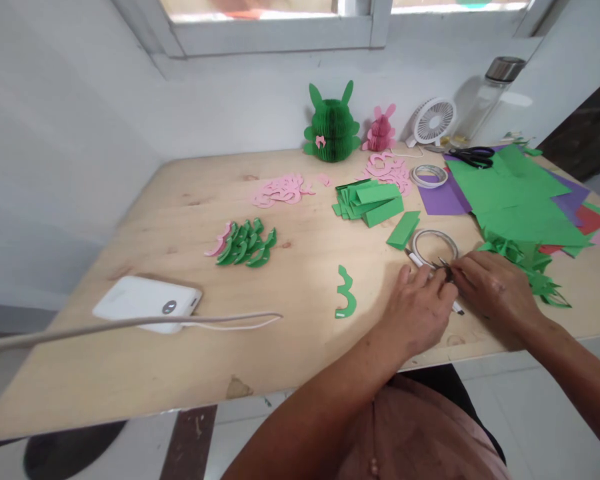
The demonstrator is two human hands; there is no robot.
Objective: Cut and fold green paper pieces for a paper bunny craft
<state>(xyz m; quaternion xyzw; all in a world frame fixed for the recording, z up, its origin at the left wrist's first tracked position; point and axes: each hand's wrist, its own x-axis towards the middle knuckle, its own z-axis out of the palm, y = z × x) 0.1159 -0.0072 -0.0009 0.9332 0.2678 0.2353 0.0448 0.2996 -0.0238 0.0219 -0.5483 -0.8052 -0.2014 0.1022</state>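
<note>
My left hand [423, 308] is closed near the table's front edge, its fingertips over a white pen [417, 259] and a small dark object that I cannot make out. Touching the same dark object from the right, my right hand [495, 285] has its fingers pinched together. Just behind both hands lies a roll of tape [435, 245]. To the left of my left hand rests a wavy green paper cutout [347, 293] with a small whitish strip at its lower end. A folded green paper piece [403, 230] sits behind the pen.
Green cutouts [247, 243], pink cutouts [283, 190] and folded green papers [375, 200] lie farther back. A white power bank [150, 303] with a cable is at left. Black scissors [473, 157] lie on green sheets [515, 193] at right. Paper figures [333, 130], a fan [433, 121] and a bottle [487, 100] line the wall.
</note>
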